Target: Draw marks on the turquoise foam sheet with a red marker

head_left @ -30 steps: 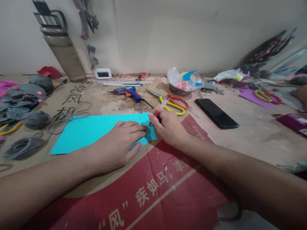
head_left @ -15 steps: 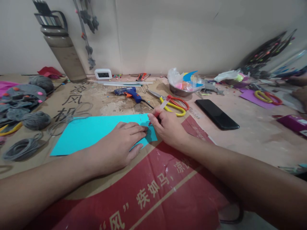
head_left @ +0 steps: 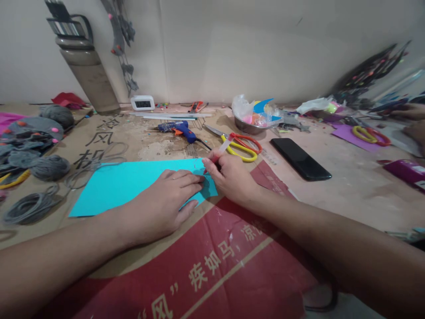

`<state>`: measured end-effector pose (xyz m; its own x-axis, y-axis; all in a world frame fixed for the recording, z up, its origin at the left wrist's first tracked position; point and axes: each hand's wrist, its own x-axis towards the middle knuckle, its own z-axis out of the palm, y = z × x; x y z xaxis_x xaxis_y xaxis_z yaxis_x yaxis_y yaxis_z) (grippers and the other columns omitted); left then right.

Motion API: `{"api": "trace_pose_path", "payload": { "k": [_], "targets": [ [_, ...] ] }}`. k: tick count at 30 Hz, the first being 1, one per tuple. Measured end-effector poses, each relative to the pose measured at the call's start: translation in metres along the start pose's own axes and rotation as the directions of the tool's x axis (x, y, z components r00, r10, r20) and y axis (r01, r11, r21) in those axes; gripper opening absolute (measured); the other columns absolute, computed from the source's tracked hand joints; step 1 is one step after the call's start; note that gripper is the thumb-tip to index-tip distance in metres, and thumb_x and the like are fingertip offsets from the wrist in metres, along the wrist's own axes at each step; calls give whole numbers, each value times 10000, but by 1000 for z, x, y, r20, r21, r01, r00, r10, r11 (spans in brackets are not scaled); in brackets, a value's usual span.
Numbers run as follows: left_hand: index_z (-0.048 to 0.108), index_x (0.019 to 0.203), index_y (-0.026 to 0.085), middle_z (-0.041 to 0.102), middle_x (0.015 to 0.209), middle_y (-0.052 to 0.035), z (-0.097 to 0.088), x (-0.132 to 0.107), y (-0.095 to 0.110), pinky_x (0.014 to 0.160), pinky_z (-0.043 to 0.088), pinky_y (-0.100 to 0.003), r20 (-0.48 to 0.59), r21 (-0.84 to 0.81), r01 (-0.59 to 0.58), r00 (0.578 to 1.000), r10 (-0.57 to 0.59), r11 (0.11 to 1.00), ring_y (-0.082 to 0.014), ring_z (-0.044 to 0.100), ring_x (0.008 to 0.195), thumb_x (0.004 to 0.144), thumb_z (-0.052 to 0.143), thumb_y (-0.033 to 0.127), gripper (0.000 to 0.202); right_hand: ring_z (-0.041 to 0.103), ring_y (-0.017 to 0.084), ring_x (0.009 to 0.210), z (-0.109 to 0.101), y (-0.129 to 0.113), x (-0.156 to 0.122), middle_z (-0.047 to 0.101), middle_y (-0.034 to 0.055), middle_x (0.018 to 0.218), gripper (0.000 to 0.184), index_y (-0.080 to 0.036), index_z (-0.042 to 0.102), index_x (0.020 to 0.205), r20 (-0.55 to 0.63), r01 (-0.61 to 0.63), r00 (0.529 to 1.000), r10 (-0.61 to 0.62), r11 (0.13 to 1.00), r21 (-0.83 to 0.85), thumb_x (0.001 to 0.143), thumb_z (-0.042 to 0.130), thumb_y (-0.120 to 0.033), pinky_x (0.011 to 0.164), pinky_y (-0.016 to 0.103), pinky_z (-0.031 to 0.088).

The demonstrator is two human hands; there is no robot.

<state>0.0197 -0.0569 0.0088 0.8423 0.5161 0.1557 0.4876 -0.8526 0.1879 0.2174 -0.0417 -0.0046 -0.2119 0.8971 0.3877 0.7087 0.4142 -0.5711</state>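
A bright turquoise sheet (head_left: 122,184) lies flat on the printed cardboard (head_left: 239,266). My left hand (head_left: 175,195) rests on its right part, fingers stretched out and pressing it down. Between the thumb and fingers of my right hand (head_left: 232,175) is a pen (head_left: 226,144) with a clear barrel and red ends. The pen slants, its lower end at the right end of the sheet; my fingers partly cover the tip. Just beyond my right hand lie scissors (head_left: 245,153) with yellow and red handles.
Farther back are a blue glue gun (head_left: 182,130), a metal bowl (head_left: 252,127) of scraps and a white clock (head_left: 142,103). A black phone (head_left: 300,158) lies to the right. Grey yarn (head_left: 29,208) and a tall bottle (head_left: 88,71) stand left. Another person's hand (head_left: 415,113) shows far right.
My right hand and the pen have shifted slightly left over the sheet. My left hand keeps its place. The other person's hand at far right has moved a little.
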Motion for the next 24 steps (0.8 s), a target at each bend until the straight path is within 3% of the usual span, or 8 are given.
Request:
{"api": "trace_pose_path", "payload": {
  "k": [7, 12, 17, 24],
  "targets": [
    [591, 1191, 191, 501, 1338, -100, -1, -1, 0, 1003, 377, -465, -16, -12, 15, 1000, -15, 1000, -267, 456, 1224, 915, 463, 260, 313, 504, 133, 594, 0, 0, 1, 543, 7, 633, 304, -184, 514, 725, 19, -21, 1000, 21, 1000, -16, 929, 409, -384, 604, 280, 356],
    [594, 1183, 168, 566, 1232, -98, -3, 0, 1, 966, 385, -451, 12, 5, 6, 1000, -6, 1000, -250, 502, 1121, 930, 437, 265, 313, 506, 134, 610, 0, 0, 0, 550, 13, 648, 298, -183, 509, 724, 24, -19, 1000, 19, 1000, -8, 929, 411, -377, 609, 278, 356],
    [605, 1171, 193, 586, 1234, -71, -4, 0, 3, 935, 353, -496, -3, 82, 25, 1000, -24, 996, -286, 463, 1126, 929, 441, 280, 305, 495, 128, 605, 0, -1, 1, 542, 10, 647, 308, -178, 512, 731, 26, -6, 1000, 6, 1000, -23, 933, 397, -380, 612, 272, 360],
    [618, 1150, 179, 596, 1222, -65, -5, 2, 6, 932, 370, -473, 15, 62, 39, 999, -40, 997, -264, 484, 1061, 923, 448, 264, 296, 494, 126, 602, 1, 0, 1, 546, 14, 646, 290, -174, 527, 741, 36, 5, 999, -4, 999, -40, 930, 401, -353, 615, 268, 369]
  ]
}}
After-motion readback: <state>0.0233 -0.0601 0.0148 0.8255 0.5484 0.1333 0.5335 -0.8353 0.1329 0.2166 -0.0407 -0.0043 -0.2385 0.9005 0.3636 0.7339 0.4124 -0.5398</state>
